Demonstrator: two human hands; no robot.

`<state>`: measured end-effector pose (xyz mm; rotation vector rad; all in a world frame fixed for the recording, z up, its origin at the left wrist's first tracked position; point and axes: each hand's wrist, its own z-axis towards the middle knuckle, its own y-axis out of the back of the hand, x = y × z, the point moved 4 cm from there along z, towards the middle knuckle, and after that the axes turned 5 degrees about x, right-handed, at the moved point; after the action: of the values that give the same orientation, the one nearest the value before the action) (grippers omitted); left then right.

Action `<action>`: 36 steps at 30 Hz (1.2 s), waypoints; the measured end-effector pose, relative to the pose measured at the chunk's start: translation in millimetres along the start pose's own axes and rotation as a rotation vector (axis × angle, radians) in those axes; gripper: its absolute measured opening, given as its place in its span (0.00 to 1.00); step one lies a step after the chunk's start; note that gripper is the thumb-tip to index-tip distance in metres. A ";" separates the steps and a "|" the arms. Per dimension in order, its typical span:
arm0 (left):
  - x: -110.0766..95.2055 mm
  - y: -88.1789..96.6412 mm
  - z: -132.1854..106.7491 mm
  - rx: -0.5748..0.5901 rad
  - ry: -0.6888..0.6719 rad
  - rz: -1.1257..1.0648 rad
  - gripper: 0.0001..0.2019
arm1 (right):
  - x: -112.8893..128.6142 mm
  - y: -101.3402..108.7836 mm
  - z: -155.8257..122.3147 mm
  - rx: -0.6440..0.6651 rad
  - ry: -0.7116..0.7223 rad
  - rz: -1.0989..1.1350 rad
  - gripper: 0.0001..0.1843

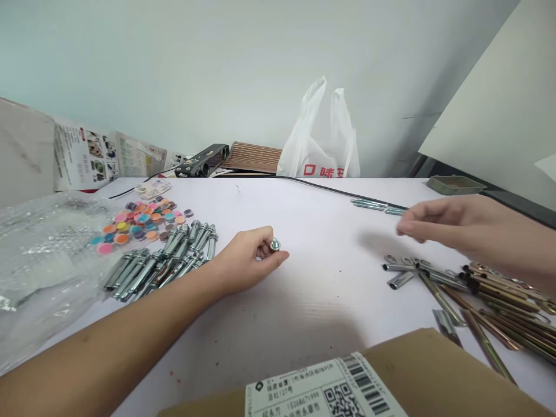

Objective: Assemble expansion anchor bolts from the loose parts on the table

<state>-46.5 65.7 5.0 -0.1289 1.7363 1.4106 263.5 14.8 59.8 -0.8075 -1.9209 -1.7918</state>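
Observation:
My left hand is closed around an expansion bolt, whose shiny threaded end shows between thumb and forefinger. The rest of the bolt is hidden in the fingers. Just left of that wrist lies a pile of silver expansion bolts with nuts and washers on them. On the other side, my right hand hovers above the table with thumb and fingertips drawn together; whatever they may hold is hidden. Below it lie loose metal sleeves, washers and brass-coloured rods.
Colourful round caps lie beside a clear plastic bag at left. A cardboard box stands at the near edge. Silver rods and a green tray lie at the far right. A white carrier bag stands behind.

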 end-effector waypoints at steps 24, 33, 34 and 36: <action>8.9 -6.8 3.3 -0.011 0.001 -0.119 0.13 | 120.1 -121.5 24.9 0.404 0.424 0.329 0.10; 4.5 -5.5 1.6 0.004 0.059 -0.169 0.15 | 98.8 -60.5 3.4 0.052 0.368 0.079 0.16; 4.1 -5.5 1.5 0.008 0.063 -0.176 0.15 | 88.9 -48.2 -0.3 -0.004 0.310 0.026 0.18; 3.6 -5.3 1.5 0.010 0.067 -0.176 0.15 | 63.1 -23.4 -6.7 -0.106 0.181 -0.094 0.22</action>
<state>-44.9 66.5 -1.3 -0.3195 1.7412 1.2821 199.9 17.0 82.8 -0.5750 -1.7871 -1.9642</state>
